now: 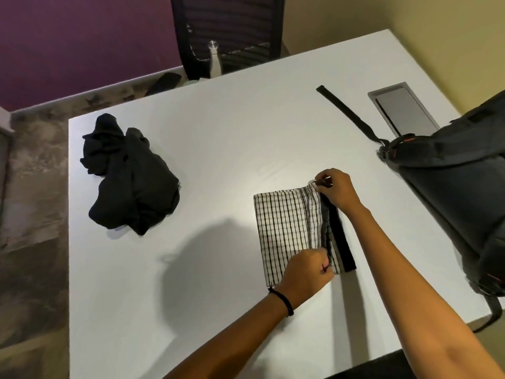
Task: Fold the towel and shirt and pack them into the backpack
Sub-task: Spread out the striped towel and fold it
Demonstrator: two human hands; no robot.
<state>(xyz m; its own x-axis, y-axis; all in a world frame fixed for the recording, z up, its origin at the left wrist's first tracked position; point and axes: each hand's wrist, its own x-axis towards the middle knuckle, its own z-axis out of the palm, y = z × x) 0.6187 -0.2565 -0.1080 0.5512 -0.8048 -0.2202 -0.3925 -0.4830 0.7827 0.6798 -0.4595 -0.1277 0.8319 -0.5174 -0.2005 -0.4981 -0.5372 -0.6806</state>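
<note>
A white towel with black checks (287, 228) lies folded into a rectangle on the white table (218, 149), right of centre. My right hand (337, 191) pinches its far right corner. My left hand (307, 272) pinches the near right edge. A black strap lies under the towel's right side. The black shirt (131, 176) sits crumpled in a heap at the table's left. The dark backpack (461, 192) rests at the right edge, apart from both hands.
A long backpack strap (349, 113) stretches across the table toward the far side. A grey cable hatch (401, 110) is set into the tabletop at the far right. A black chair (229, 34) and a white bottle (214, 61) stand beyond the far edge.
</note>
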